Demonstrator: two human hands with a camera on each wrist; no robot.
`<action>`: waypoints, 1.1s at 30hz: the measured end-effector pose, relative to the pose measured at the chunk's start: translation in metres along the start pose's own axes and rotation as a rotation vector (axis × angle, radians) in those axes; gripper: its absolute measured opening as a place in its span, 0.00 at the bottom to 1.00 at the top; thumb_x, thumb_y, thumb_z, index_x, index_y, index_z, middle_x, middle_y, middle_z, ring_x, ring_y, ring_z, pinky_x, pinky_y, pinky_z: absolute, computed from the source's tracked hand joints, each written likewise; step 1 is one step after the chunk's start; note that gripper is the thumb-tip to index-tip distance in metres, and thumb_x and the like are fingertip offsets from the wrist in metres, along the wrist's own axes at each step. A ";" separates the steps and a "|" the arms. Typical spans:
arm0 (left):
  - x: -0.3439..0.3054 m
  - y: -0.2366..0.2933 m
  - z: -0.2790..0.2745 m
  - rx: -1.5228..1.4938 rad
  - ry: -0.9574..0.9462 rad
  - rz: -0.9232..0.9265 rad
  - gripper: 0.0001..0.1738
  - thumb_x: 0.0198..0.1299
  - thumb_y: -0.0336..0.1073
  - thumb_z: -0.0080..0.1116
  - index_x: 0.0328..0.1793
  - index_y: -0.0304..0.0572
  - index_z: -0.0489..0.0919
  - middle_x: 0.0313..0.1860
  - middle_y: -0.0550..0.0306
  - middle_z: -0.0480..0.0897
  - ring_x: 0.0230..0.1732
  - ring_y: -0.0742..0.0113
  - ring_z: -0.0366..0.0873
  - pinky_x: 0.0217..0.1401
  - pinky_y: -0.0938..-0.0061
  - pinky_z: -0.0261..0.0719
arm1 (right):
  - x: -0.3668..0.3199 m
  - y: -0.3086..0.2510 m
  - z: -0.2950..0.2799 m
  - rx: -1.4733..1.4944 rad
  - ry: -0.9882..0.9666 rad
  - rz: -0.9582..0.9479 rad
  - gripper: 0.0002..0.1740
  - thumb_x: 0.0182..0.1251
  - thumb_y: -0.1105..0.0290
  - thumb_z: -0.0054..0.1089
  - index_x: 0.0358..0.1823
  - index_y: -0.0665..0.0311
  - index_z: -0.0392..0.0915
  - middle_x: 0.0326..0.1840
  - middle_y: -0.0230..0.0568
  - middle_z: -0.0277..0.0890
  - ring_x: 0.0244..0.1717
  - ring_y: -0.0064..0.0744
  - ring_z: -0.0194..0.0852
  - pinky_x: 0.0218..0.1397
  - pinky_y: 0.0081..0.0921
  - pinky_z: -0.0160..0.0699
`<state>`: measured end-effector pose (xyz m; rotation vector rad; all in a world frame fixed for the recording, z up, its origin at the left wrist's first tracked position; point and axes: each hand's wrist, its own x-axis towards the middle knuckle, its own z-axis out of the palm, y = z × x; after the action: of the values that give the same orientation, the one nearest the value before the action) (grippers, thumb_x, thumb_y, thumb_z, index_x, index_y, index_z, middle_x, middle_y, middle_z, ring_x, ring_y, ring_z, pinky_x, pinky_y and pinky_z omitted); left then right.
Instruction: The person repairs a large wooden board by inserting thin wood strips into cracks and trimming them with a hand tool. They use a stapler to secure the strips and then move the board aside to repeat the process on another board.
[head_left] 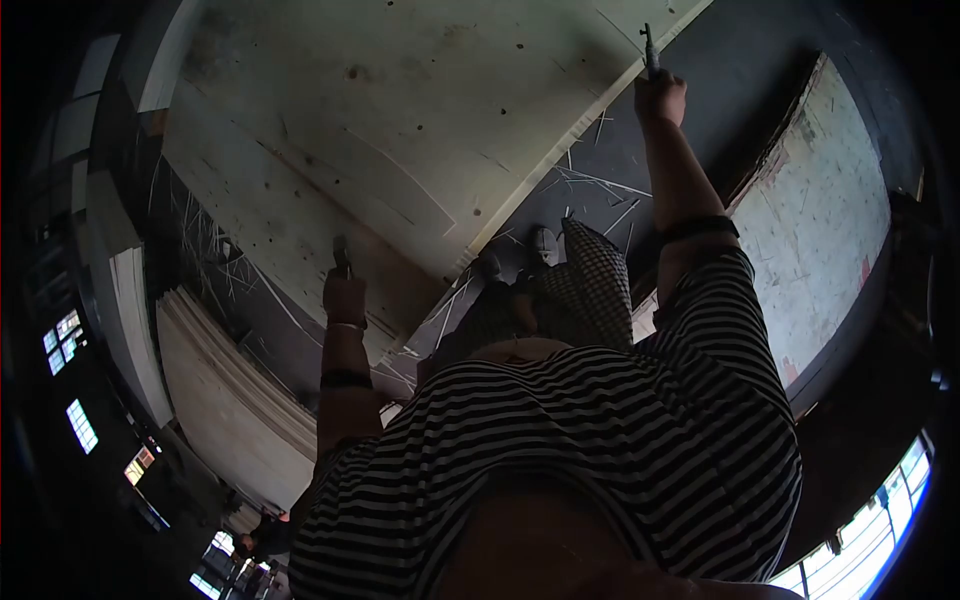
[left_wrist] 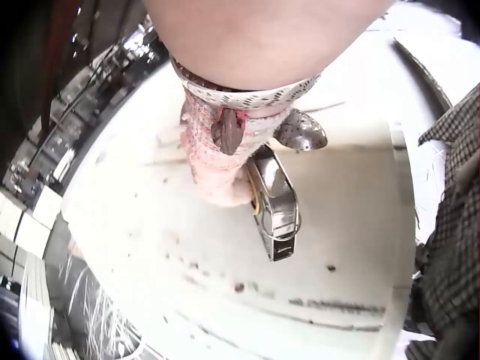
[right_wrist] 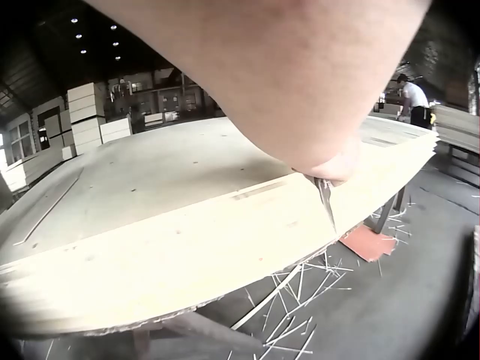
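A wide pale wood sheet (head_left: 420,90) with dark knots lies in front of me. My left hand (head_left: 347,298) is over its near part and grips a shiny metal tool (left_wrist: 279,206) with a slotted rectangular end and a thin wire loop; its exact kind cannot be told. At the sheet's right edge, my right hand (head_left: 661,98) holds a slim, pointed, knife-like tool (head_left: 650,50). In the right wrist view its narrow metal blade (right_wrist: 327,202) points down close over the sheet's pale edge. The forearm hides most of the hand there.
Thin wood strips (right_wrist: 300,300) litter the grey floor below the edge. A stack of sheets (head_left: 235,390) stands at left, another board (head_left: 820,190) at right. A checked cloth (head_left: 597,260) hangs at my waist. Another person (right_wrist: 414,99) stands far back.
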<state>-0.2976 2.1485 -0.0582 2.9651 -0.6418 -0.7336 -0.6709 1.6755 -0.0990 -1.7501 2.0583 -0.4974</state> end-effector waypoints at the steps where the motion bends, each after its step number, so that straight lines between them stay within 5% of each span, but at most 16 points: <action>1: -0.003 0.021 -0.010 0.007 -0.037 0.067 0.19 0.49 0.37 0.55 0.48 0.39 0.77 0.41 0.40 0.82 0.44 0.41 0.79 0.48 0.58 0.76 | 0.024 -0.003 0.004 -0.047 -0.043 0.009 0.17 0.57 0.62 0.54 0.47 0.57 0.79 0.59 0.48 0.67 0.53 0.52 0.75 0.56 0.42 0.76; 3: -0.014 0.067 -0.030 0.037 -0.069 0.243 0.20 0.48 0.37 0.55 0.49 0.40 0.77 0.41 0.40 0.82 0.45 0.39 0.78 0.49 0.57 0.77 | 0.062 -0.004 0.013 -0.128 -0.116 -0.074 0.17 0.56 0.61 0.55 0.44 0.60 0.80 0.51 0.52 0.76 0.51 0.49 0.78 0.54 0.42 0.77; 5: -0.025 0.116 -0.041 0.106 -0.093 0.393 0.19 0.49 0.36 0.55 0.49 0.42 0.78 0.41 0.41 0.82 0.47 0.39 0.78 0.50 0.57 0.77 | 0.113 0.034 0.058 -0.297 -0.163 -0.255 0.23 0.58 0.55 0.55 0.53 0.57 0.77 0.45 0.50 0.80 0.47 0.50 0.79 0.51 0.45 0.79; 7: -0.028 0.157 -0.045 0.145 -0.173 0.523 0.18 0.49 0.36 0.56 0.49 0.44 0.78 0.42 0.42 0.82 0.48 0.41 0.78 0.50 0.57 0.77 | 0.105 0.051 0.079 -0.288 -0.086 -0.390 0.20 0.60 0.53 0.52 0.47 0.57 0.80 0.45 0.48 0.80 0.49 0.49 0.79 0.51 0.45 0.79; 9: -0.028 0.192 -0.045 0.169 -0.260 0.683 0.18 0.50 0.38 0.60 0.48 0.44 0.79 0.44 0.44 0.82 0.48 0.43 0.79 0.51 0.58 0.78 | 0.066 0.059 0.066 -0.336 -0.072 -0.123 0.16 0.59 0.57 0.55 0.38 0.61 0.81 0.36 0.45 0.82 0.36 0.42 0.83 0.37 0.38 0.81; 11: -0.024 0.218 -0.035 0.202 -0.303 0.742 0.18 0.50 0.39 0.62 0.48 0.44 0.79 0.44 0.45 0.82 0.48 0.43 0.79 0.51 0.58 0.78 | 0.000 0.083 0.050 0.333 -0.084 0.332 0.10 0.56 0.64 0.57 0.29 0.65 0.79 0.24 0.40 0.78 0.19 0.31 0.76 0.22 0.30 0.72; 12: -0.018 0.230 -0.028 0.345 -0.336 0.791 0.20 0.51 0.39 0.63 0.51 0.46 0.78 0.44 0.46 0.83 0.48 0.45 0.80 0.50 0.59 0.78 | -0.031 0.106 0.048 0.544 -0.099 0.367 0.05 0.52 0.70 0.59 0.26 0.64 0.76 0.16 0.34 0.70 0.12 0.23 0.65 0.15 0.25 0.60; 16: -0.010 0.277 -0.011 0.731 -0.399 0.882 0.24 0.51 0.42 0.66 0.55 0.49 0.77 0.45 0.49 0.83 0.48 0.48 0.80 0.52 0.60 0.78 | -0.161 0.207 0.022 0.482 -0.228 0.492 0.11 0.49 0.67 0.68 0.32 0.62 0.79 0.21 0.31 0.72 0.19 0.23 0.69 0.20 0.23 0.68; 17: -0.013 0.288 -0.014 0.781 -0.416 0.875 0.25 0.51 0.46 0.66 0.56 0.50 0.77 0.46 0.50 0.83 0.49 0.49 0.80 0.54 0.59 0.78 | -0.188 0.299 0.063 0.181 -0.200 0.451 0.13 0.49 0.63 0.69 0.33 0.62 0.80 0.24 0.33 0.77 0.22 0.26 0.74 0.24 0.26 0.73; 18: -0.008 0.290 -0.009 0.783 -0.419 0.878 0.25 0.51 0.46 0.66 0.56 0.50 0.77 0.46 0.50 0.83 0.49 0.49 0.80 0.54 0.59 0.78 | -0.223 0.303 0.039 0.027 -0.222 0.419 0.15 0.49 0.62 0.69 0.35 0.63 0.81 0.28 0.37 0.81 0.23 0.29 0.76 0.27 0.29 0.76; 19: 0.001 0.291 0.001 0.823 -0.402 0.894 0.26 0.52 0.47 0.65 0.56 0.50 0.77 0.46 0.49 0.83 0.50 0.50 0.80 0.54 0.59 0.78 | -0.244 0.302 0.012 0.037 -0.391 0.583 0.27 0.45 0.51 0.65 0.38 0.68 0.81 0.38 0.54 0.82 0.46 0.52 0.80 0.52 0.42 0.76; 20: 0.008 0.291 0.008 0.863 -0.383 0.910 0.26 0.52 0.49 0.65 0.56 0.50 0.77 0.46 0.49 0.83 0.50 0.50 0.80 0.54 0.59 0.78 | -0.267 0.305 0.001 -0.118 -0.389 0.590 0.24 0.45 0.53 0.67 0.36 0.67 0.81 0.33 0.50 0.83 0.36 0.45 0.83 0.42 0.39 0.80; 22: 0.013 0.294 0.014 0.898 -0.379 0.927 0.26 0.52 0.51 0.63 0.56 0.50 0.77 0.46 0.49 0.83 0.50 0.50 0.80 0.54 0.59 0.78 | -0.304 0.339 -0.011 0.171 -0.503 0.776 0.18 0.45 0.58 0.68 0.32 0.65 0.80 0.24 0.43 0.80 0.23 0.35 0.80 0.28 0.34 0.78; 26: 0.014 0.300 0.019 0.998 -0.420 0.957 0.28 0.52 0.52 0.63 0.56 0.47 0.77 0.48 0.47 0.82 0.50 0.49 0.80 0.53 0.58 0.78 | -0.319 0.309 -0.029 0.257 -0.411 0.794 0.14 0.47 0.63 0.68 0.31 0.64 0.79 0.19 0.38 0.76 0.16 0.29 0.75 0.20 0.30 0.73; 31: 0.024 0.286 0.034 0.870 -0.254 1.119 0.33 0.49 0.64 0.61 0.49 0.45 0.82 0.48 0.45 0.82 0.52 0.48 0.78 0.58 0.55 0.72 | -0.294 0.254 -0.022 0.388 -0.367 0.748 0.12 0.49 0.67 0.67 0.34 0.65 0.80 0.29 0.38 0.80 0.31 0.34 0.76 0.40 0.32 0.76; 33: 0.022 0.281 0.028 0.787 -0.168 1.190 0.35 0.46 0.66 0.61 0.47 0.43 0.82 0.48 0.44 0.82 0.54 0.48 0.77 0.61 0.53 0.69 | -0.285 0.240 -0.006 0.447 -0.346 0.645 0.12 0.50 0.69 0.67 0.34 0.66 0.79 0.30 0.36 0.80 0.30 0.31 0.75 0.39 0.30 0.75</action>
<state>-0.4015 1.8847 -0.0604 2.1685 -2.7925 -0.6276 -0.8367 1.9943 -0.1968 -0.7910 1.9221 -0.3747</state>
